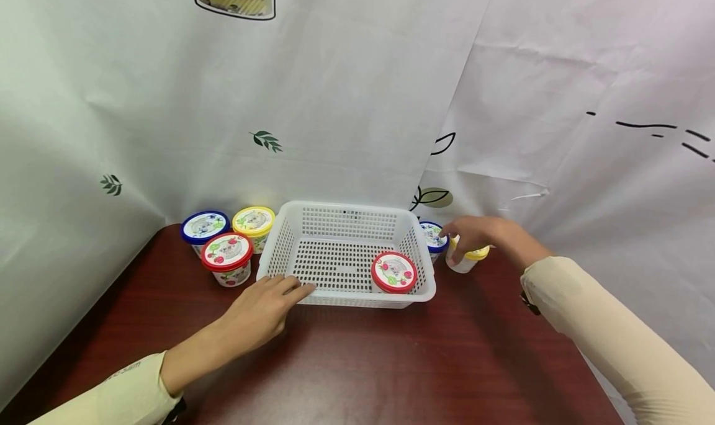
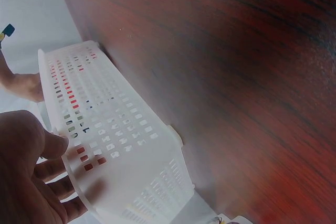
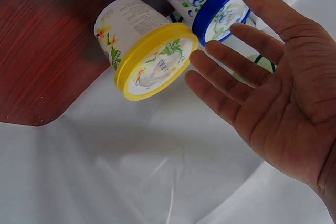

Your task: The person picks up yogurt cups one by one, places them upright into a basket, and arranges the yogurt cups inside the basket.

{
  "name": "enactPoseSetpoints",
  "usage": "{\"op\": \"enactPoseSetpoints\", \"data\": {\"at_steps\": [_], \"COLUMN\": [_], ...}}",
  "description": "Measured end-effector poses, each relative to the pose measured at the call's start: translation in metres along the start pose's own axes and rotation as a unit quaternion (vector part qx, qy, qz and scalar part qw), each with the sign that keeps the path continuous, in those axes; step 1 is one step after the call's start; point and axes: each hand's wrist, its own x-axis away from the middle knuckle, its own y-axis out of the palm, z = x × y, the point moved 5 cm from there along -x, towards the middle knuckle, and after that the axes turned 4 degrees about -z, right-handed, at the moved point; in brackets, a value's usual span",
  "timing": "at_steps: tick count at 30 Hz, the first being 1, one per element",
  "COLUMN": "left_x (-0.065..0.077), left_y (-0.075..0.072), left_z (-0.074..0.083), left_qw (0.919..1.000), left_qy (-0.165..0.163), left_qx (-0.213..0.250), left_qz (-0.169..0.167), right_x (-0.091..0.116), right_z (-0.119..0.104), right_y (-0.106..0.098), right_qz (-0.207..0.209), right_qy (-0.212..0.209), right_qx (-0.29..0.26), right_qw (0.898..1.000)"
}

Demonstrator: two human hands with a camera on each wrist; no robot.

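Note:
A white perforated plastic basket sits on the table, a red-lidded tub standing in its right front corner. My left hand holds the basket's front rim near the left corner; in the left wrist view the thumb lies outside the rim, with fingers over the other side. To the right of the basket stand a blue-lidded tub and a yellow-lidded tub. Over these two reaches my right hand, palm showing and fingers spread, the fingertips close to both lids with nothing gripped.
Left of the basket, three more tubs stand close together: one blue-lidded, one yellow-lidded and one red-lidded. White printed cloth hangs behind and beside the dark red wooden table.

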Motion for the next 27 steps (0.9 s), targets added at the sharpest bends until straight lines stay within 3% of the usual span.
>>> {"op": "enactPoseSetpoints", "data": {"at_steps": [27], "left_x": [0.001], "left_y": [0.001], "left_z": [0.0], "left_qw": [1.0], "left_qy": [0.002], "left_qx": [0.0], "left_qz": [0.004], "right_x": [-0.005], "right_z": [0.02], "right_y": [0.0], "right_qz": [0.011], "right_qy": [0.019], "right_qx": [0.014], "right_qw": [1.0]}}
